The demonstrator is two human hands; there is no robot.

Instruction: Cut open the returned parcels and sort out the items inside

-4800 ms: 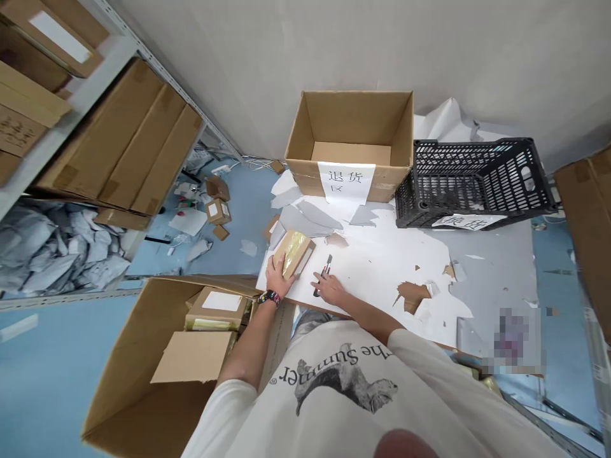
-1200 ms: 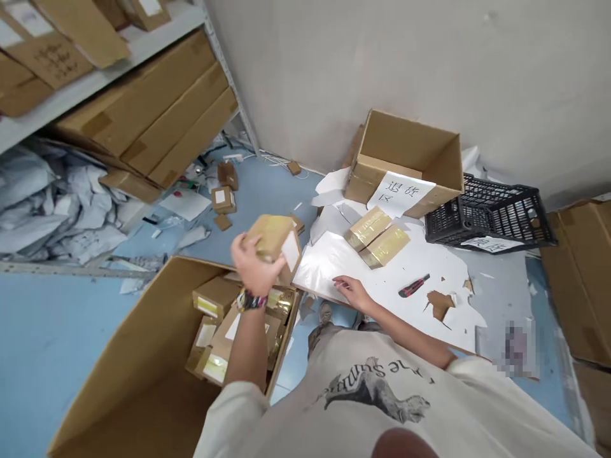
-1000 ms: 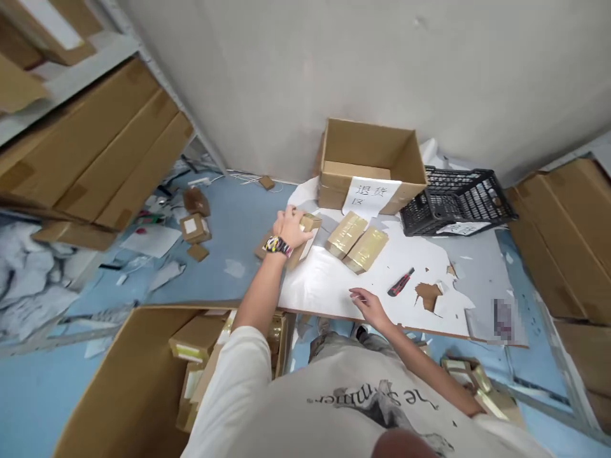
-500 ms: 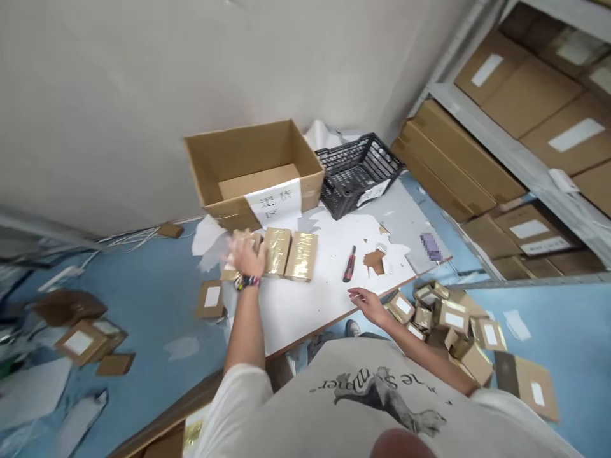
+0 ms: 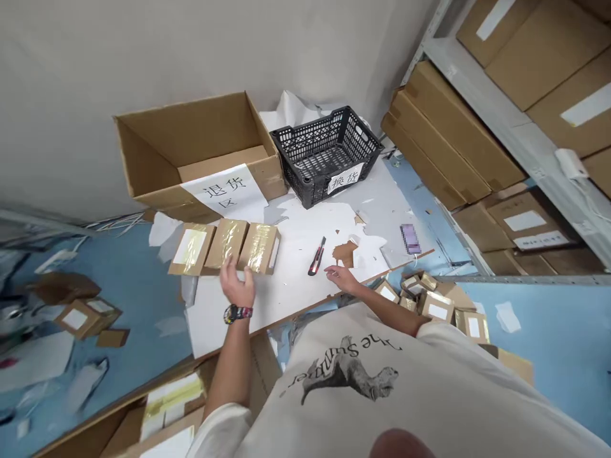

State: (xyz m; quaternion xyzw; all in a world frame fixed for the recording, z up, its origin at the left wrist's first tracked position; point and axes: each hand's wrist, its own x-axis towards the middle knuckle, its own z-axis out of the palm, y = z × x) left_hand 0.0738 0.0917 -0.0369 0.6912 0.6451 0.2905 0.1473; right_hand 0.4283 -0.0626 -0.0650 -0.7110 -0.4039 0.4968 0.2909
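Observation:
Three small taped cardboard boxes stand side by side on the white-covered table (image 5: 286,299): the left box (image 5: 187,257) bears a white label, and the middle box (image 5: 224,240) and right box (image 5: 259,245) have shiny tape across their tops. My left hand (image 5: 237,286) is at the near side of the middle and right boxes, thumb and fingers apart, holding nothing; whether the fingertips touch cardboard I cannot tell. A red and black utility knife (image 5: 317,256) lies right of the boxes. Just beside it, over the table's front edge, my right hand (image 5: 341,278) hovers empty with fingers loosely stretched.
Behind the boxes stand a large open carton (image 5: 200,114) with a paper sign and a black plastic crate (image 5: 329,162). A phone (image 5: 410,238) lies at the table's right end. Small boxes pile on the floor at right (image 5: 438,310); shelves (image 5: 506,108) hold cartons.
My left hand has come off the left box and drawn back toward me, near the middle box. My right hand is now closer to the utility knife. The camera view has shifted.

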